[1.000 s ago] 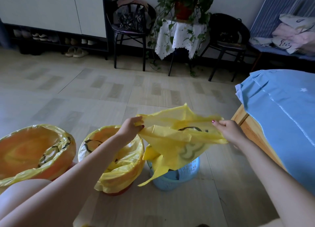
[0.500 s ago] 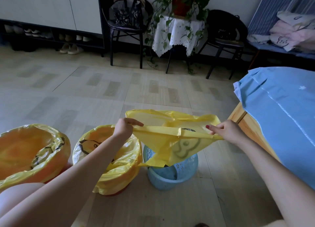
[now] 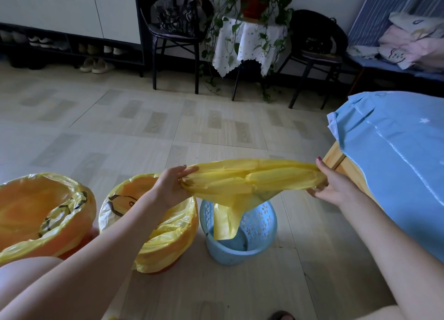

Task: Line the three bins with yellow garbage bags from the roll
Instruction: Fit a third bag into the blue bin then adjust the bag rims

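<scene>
Since the earlier frames the yellow bag (image 3: pixel 249 178) has been pulled from a loose, billowing sheet into a taut band, its mouth stretched wide and its tail now dangling down into the blue bin (image 3: pixel 240 233). Beyond the hands the tiled floor (image 3: pixel 144 127) runs to the far wall, and a table under a blue cloth (image 3: pixel 394 156) stands at the right. On the near left sit the two orange bins: the leftmost lined bin (image 3: pixel 36 214) and, just beside it, the middle lined bin (image 3: pixel 153 226), each with yellow plastic already folded over its rim. The perforated blue bin, right of them and directly below the bag, is the only one bare. The left hand (image 3: pixel 171 187) grips one end of the bag's opening, fingers curled round the bunched plastic; the right hand (image 3: pixel 331 187) grasps the other end the same way. Holding the mouth spread above the bin likely serves to open it wide enough to slip over the rim once lowered.
</scene>
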